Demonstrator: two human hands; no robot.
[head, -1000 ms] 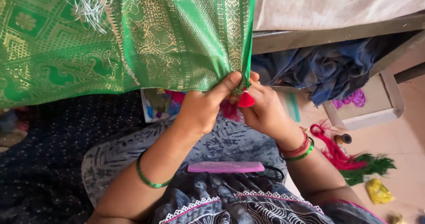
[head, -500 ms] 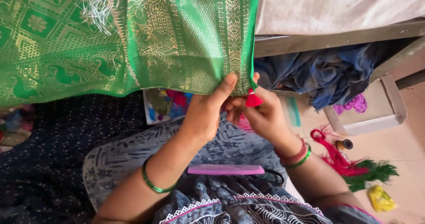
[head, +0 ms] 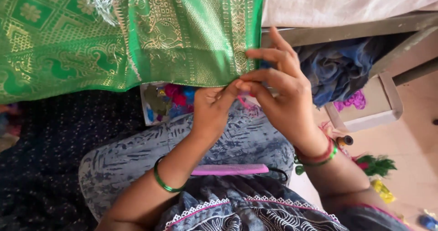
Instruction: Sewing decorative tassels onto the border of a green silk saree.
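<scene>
A green cloth with gold woven patterns (head: 137, 34) hangs across the top of the head view. My left hand (head: 212, 110) pinches its lower hem near the right corner. My right hand (head: 285, 94) meets it at the same spot, thumb and forefinger closed on the hem edge, the other fingers spread upward. A bit of pink thread shows under the fingers. Both wrists wear bangles.
A pink comb (head: 228, 169) lies on my lap. A clear bag of coloured threads (head: 166, 103) sits below the cloth. Blue fabric (head: 337, 69), a small cardboard box (head: 369, 107), and red, green and yellow thread bundles (head: 374, 167) lie on the floor at right.
The red tassel held by my right hand is no longer visible. My right hand has turned, its fingers now spread upward against the hem. The view has shifted slightly.
</scene>
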